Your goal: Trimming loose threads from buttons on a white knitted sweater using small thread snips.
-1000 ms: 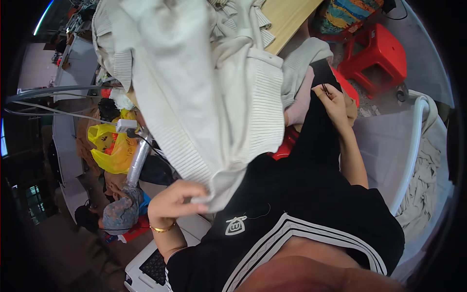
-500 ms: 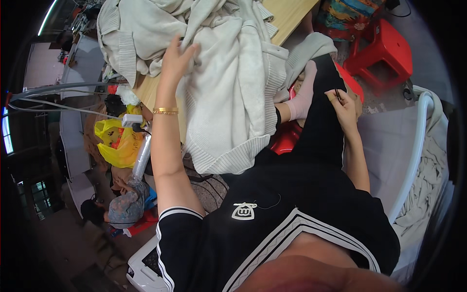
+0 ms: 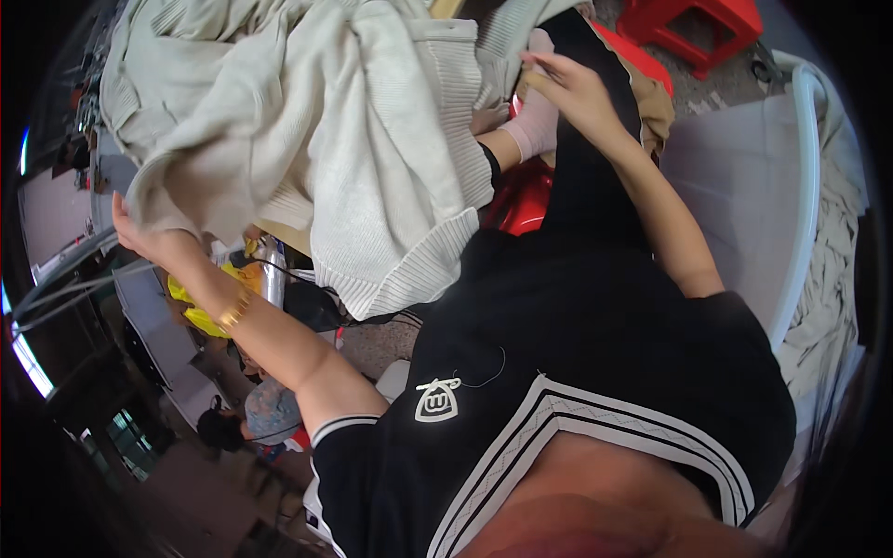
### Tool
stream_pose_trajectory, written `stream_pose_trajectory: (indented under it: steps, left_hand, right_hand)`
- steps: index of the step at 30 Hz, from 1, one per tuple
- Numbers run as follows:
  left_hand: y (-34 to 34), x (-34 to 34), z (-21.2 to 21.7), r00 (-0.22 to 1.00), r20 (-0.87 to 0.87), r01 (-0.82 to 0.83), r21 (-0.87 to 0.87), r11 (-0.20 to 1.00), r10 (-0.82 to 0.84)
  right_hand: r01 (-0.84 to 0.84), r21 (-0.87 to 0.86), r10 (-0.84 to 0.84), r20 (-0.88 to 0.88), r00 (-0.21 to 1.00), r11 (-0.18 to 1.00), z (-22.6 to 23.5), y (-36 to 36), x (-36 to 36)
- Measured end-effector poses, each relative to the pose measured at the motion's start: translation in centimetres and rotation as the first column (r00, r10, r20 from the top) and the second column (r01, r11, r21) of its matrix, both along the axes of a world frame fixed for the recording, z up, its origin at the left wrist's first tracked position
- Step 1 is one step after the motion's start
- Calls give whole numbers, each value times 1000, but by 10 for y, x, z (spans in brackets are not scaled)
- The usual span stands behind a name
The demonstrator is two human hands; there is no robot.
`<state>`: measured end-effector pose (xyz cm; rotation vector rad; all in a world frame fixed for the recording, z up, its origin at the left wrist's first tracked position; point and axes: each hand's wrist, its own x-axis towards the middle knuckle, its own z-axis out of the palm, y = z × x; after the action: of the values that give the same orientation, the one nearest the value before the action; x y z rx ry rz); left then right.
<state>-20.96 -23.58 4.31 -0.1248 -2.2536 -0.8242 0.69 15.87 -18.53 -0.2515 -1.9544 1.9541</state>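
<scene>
Head view: the left hand [image 3: 153,240] is gripping the pale knit garment [image 3: 381,158] by its edge, cloth spreading rightward; the right hand [image 3: 569,86] is hovering clear, contents uncertain, the blue tub rim [image 3: 807,167] curving well apart rightward.

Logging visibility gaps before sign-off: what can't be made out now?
In the head view:
Left hand: its grip on the pale knitwear, partly hidden by cloth.
Right hand: whether it holds anything, hidden by its own fingers.
Knitwear's far part: cut off by the upper edge.
Upper-right red stool: likewise.
</scene>
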Motion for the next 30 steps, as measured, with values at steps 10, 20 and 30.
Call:
stream_pose_trajectory:
  steps: [10, 20, 30]
  left_hand:
    - [120, 109, -34, 451, 585, 591, 369, 717, -674]
    - [134, 124, -32, 149, 381, 276, 870, 408, -912]
    - [30, 200, 28, 599, -89, 456, 855, 247, -796]
  right_hand:
    - [-135, -246, 166, 109, 980, 960, 59, -20, -74]
    - [-442, 593, 717, -378, 586, 673, 125, -124, 10]
    - [-75, 393, 196, -278, 940, 917, 87, -75, -46]
